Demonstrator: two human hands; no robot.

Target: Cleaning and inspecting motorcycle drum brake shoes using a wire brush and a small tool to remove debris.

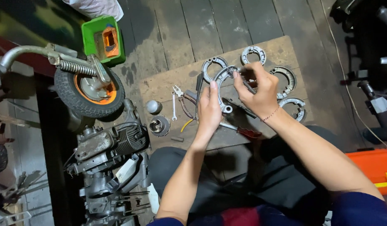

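Centre of frame, above the wooden board (160,86) that lies on the dark plank floor (227,21): my left hand (209,109) grips a curved metal brake shoe (220,83) at its lower end, fingers closed around it, thumb pointing up along the arc. I see the shoe standing roughly upright, its round eyelet end showing just right of the left palm.

My right hand (256,90) sits just right of the shoe, touching its upper end. Its fingers are pinched shut on a thin dark tool (246,81); I cannot tell what kind of tool it is. A red thread band circles the right wrist.

On the board behind the hands I count four more brake shoes (253,53) spread across the upper right part, one pair at top centre and others at the right edge. Pliers (183,97) and a small wrench (174,109) lie left of the left hand. A screwdriver with a red handle (248,132) lies below the hands, near the board's front edge. A round metal cup-shaped part (159,125) and a grey ball-like piece (153,106) sit at the board's left end.

Left of frame: a small wheel with an orange hub (91,90), a finned engine block (118,144) below it, and a green box (103,39) at upper left.
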